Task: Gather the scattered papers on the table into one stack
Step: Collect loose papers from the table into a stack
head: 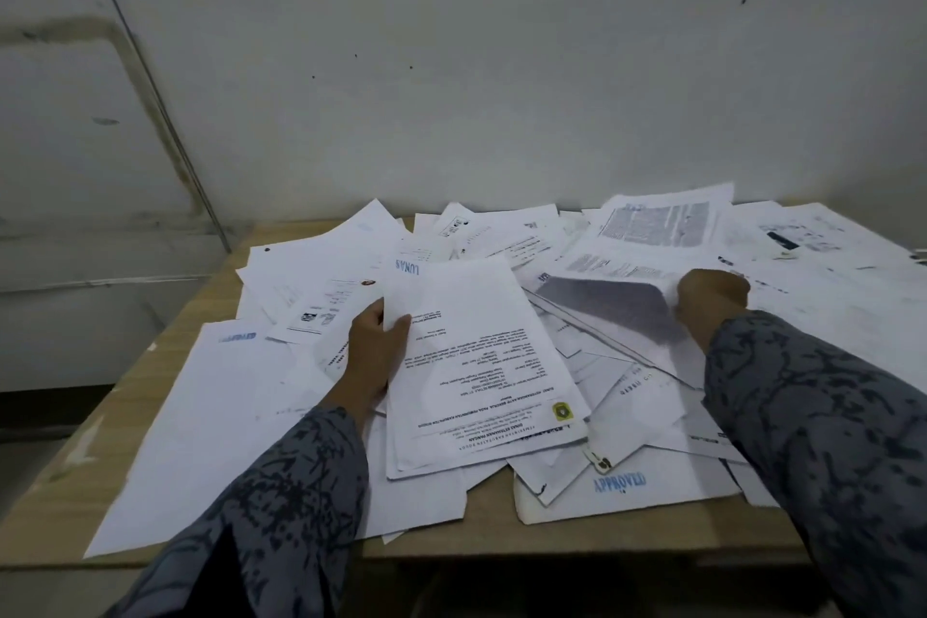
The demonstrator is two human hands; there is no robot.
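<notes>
Holding a small stack of sheets (481, 366) in my left hand (373, 351), I have my thumb curled over its left edge and my fingers underneath, out of sight. The top page of that stack is printed, with the text running away from me and a yellow-green crest near its near right corner. It sits slightly raised over the loose papers at the middle of the wooden table (165, 341).

My right hand (710, 301) is further right and a bit farther away, fingers curled down and pinching the edge of a single sheet (617, 311), which is lifted and bent so that its shaded underside faces me. Both sleeves are dark with a blotchy pattern.

No trays or boxes hold anything; the scattered papers (627, 241) lie straight on the tabletop, overlapping at all angles from the left side to the far right corner. One near sheet bears a blue "APPROVED" stamp (620, 483); another, just beyond my stack, shows blue letters upside down. A large blank sheet (200, 432) lies at the near left, hanging past the table's near edge. Behind the table stands a pale wall (501, 65).
</notes>
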